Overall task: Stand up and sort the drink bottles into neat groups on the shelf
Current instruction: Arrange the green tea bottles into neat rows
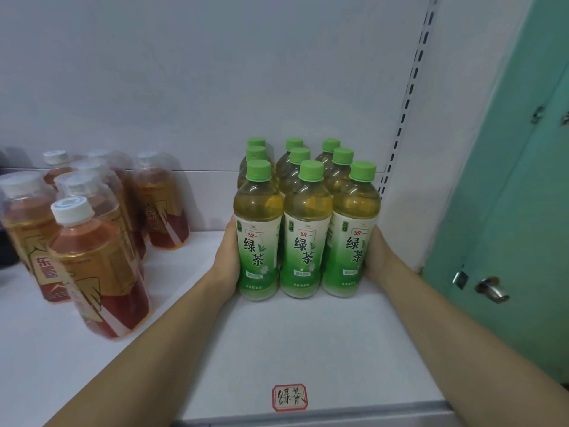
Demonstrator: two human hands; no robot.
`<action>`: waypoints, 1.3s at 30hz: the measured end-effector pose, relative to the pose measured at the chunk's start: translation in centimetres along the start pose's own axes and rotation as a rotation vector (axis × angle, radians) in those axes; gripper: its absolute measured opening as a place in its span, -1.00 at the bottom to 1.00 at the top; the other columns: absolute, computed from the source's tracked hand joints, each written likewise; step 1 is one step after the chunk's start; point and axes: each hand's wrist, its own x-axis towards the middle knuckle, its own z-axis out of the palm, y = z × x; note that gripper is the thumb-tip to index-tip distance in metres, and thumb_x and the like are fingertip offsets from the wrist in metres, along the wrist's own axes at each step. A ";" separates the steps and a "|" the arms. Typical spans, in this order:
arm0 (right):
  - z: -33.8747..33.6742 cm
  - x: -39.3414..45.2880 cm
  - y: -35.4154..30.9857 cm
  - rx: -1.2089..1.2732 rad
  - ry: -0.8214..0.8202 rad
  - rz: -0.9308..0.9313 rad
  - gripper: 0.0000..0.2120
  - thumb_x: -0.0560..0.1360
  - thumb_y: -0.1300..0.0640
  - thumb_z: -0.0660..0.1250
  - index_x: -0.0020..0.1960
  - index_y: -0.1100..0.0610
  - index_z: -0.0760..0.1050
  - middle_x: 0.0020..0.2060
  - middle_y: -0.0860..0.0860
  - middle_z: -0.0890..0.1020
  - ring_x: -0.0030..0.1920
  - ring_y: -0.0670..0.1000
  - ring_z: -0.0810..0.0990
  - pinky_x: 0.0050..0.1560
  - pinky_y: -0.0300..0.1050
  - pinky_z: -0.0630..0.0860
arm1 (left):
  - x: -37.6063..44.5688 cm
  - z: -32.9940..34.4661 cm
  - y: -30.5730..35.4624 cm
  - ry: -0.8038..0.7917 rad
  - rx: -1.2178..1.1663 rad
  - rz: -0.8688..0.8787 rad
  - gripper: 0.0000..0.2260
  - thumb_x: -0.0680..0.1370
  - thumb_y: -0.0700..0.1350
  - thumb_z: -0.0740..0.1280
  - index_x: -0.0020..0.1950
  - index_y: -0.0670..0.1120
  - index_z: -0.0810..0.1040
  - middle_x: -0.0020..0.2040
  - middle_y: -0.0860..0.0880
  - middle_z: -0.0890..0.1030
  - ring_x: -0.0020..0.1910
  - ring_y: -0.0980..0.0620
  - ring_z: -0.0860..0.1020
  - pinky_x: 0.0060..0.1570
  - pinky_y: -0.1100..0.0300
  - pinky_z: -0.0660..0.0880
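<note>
Several green tea bottles [303, 229] with green caps stand upright in a tight block of three rows on the white shelf [308, 340], near its right end. My left hand [226, 260] lies flat against the left side of the block. My right hand [380, 257] presses the block's right side, its fingers hidden behind the bottles. To the left stands a looser group of brown tea bottles [98, 266] with white caps and orange-red labels, all upright.
A red-bordered handwritten label [289, 397] is stuck on the shelf's front edge, in front of the green bottles. A slotted shelf upright [406, 103] runs up the back right. A teal door [508, 180] with a metal knob [492, 289] is to the right.
</note>
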 end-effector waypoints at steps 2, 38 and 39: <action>0.2 0.0 0.3 0.016 0.023 -0.016 -0.44 0.70 -0.03 0.03 -0.34 0.07 0.59 -0.37 0.06 0.67 -0.35 0.05 0.66 -0.25 -0.14 0.62 | -0.2 0.0 0.0 -0.006 0.000 0.016 -0.50 0.70 0.18 0.01 0.06 -0.03 0.67 0.01 -0.10 0.75 -0.03 -0.07 0.73 0.17 -0.07 0.57; 0.5 -8.5 1.8 -0.701 0.025 -0.197 -0.31 0.50 0.23 0.50 0.50 0.02 0.22 0.31 -0.10 0.57 0.32 -0.07 0.55 0.43 0.06 0.44 | -5.4 -2.9 -1.1 -0.221 0.788 0.289 -0.27 0.51 -0.13 0.52 0.46 0.17 0.09 0.34 0.13 0.47 0.33 0.12 0.51 0.30 0.12 0.50; 0.6 -8.6 1.8 -0.703 0.027 -0.193 -0.31 0.51 0.24 0.50 0.50 0.04 0.21 0.32 -0.09 0.56 0.33 -0.07 0.54 0.44 0.05 0.44 | -5.5 -2.9 -1.1 -0.224 0.789 0.287 -0.26 0.51 -0.13 0.51 0.48 0.15 0.09 0.35 0.12 0.47 0.32 0.12 0.51 0.30 0.12 0.51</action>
